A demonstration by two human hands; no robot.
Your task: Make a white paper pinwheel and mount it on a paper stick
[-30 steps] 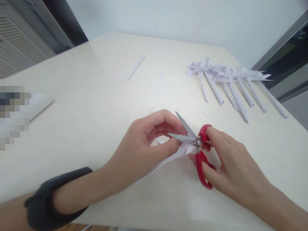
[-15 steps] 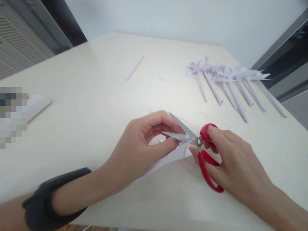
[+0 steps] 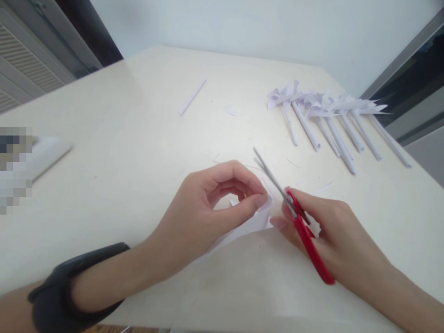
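Note:
My left hand (image 3: 211,203) pinches a folded piece of white paper (image 3: 246,226) between thumb and fingers, low over the table. Much of the paper lies hidden behind that hand. In my right hand (image 3: 333,226) are red-handled scissors (image 3: 312,249), their blades nearly together and pointing up and to the left. The blades are just right of the left fingertips and apart from the paper. My right thumb tip is close to the paper's right edge; whether it touches cannot be made out.
On the white table (image 3: 138,138), several rolled paper sticks with cut paper tops (image 3: 333,108) lie in a row at the right. A thin paper roll (image 3: 193,97) rests farther back. Small paper scraps (image 3: 231,111) are scattered about. A white object (image 3: 52,150), partly blurred out, is at the left edge.
The scissors' blades have closed most of the way and swung away from the paper, turning edge-on. My left hand has stayed in place with its pinch on the paper.

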